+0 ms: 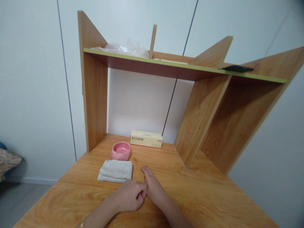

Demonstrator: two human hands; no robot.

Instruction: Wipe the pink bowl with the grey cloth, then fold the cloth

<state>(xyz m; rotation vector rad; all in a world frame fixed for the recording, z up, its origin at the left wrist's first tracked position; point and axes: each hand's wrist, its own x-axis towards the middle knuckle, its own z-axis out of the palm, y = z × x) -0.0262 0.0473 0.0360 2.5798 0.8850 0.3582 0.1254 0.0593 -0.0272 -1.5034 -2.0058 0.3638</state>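
My left hand (pixel 131 195) is closed in a loose fist over the desk, its knuckles against my right hand; a small dark hollow shows between thumb and fingers, and no object is visible in it. My right hand (pixel 153 185) is open, its fingers stretched forward and together, resting edge-down on the wood. Just beyond my left hand lies a folded light grey cloth (pixel 116 170). Behind the cloth sits a pink ashtray (pixel 120 155) with a faceted rim. A long cream box (pixel 146 139) with printed lettering stands against the back wall.
The wooden desk (pixel 209 199) carries a hutch with a left side panel (pixel 96 101), a divider (pixel 201 117) and an overhead shelf (pixel 152 68). A clear plastic bag (pixel 129 49) and a dark flat object (pixel 238 68) lie on the shelf. Patterned fabric (pixel 8 160) shows far left.
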